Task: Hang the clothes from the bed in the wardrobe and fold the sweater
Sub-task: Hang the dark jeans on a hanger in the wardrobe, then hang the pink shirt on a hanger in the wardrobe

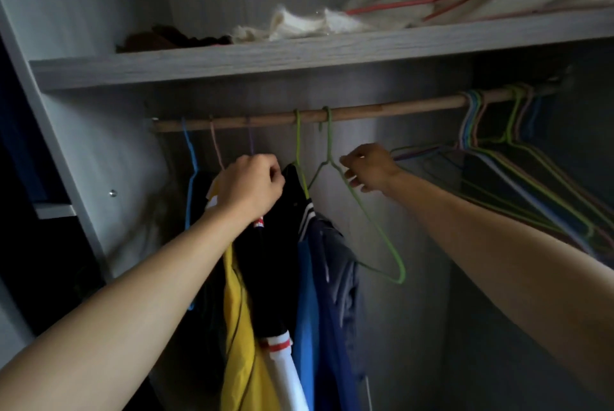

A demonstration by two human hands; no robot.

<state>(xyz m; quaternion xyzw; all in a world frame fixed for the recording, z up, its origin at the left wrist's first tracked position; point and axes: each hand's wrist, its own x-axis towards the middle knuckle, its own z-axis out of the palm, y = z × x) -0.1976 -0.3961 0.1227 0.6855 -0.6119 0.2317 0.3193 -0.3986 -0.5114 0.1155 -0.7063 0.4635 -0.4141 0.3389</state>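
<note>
Left hand [249, 183] gripping black garment [269, 261] collar, right hand [368, 166] pinching one thin green wire hanger [379, 231], round wooden rod [398, 108] above, bundled wire hangers [471, 121] right.

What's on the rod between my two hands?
Head view: a green hanger carrying the black garment at your left hand, and an empty green hanger at your right hand.

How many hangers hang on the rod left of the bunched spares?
5: blue, pink, purple and green carrying clothes, one bare green in the right hand. More may be hidden.
</note>
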